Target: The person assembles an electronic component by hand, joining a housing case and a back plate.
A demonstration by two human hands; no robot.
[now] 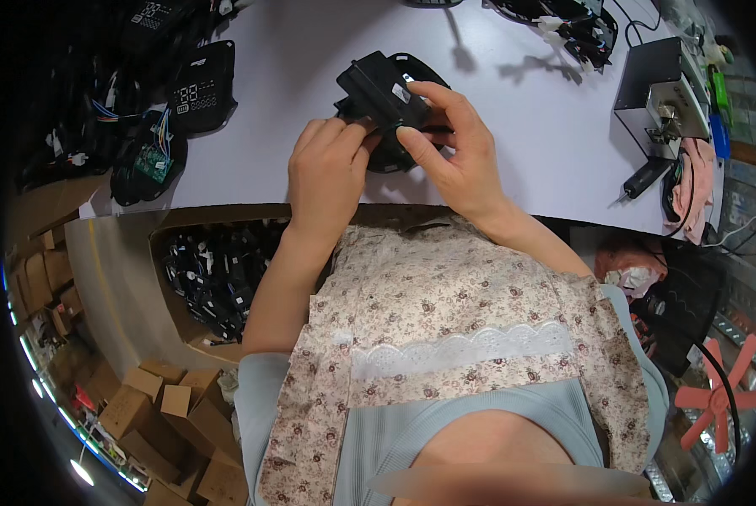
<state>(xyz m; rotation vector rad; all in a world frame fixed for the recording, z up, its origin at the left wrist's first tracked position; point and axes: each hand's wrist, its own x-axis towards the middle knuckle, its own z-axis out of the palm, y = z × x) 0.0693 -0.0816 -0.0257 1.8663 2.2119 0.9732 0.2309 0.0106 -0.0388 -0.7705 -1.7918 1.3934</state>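
In front of me, at the near middle of the table, I hold a black box-shaped device (376,84) with a small white label, tilted. My right hand (466,160) grips it, with the index finger on its right side and the thumb at its near edge. My left hand (327,164) is closed, its fingers curled in at the device's lower left; the fingertips are partly hidden. Behind and below the device shows a black rounded housing (424,69), mostly covered; I cannot tell whether the two are joined.
At the left, black display panels (202,88) and a housing with a green circuit board (154,158) lie beside piled black parts. A metal-fronted box (663,93), a black-handled tool (645,179) and pink cloth (694,185) are at the right. Below, a carton (171,295) holds black parts.
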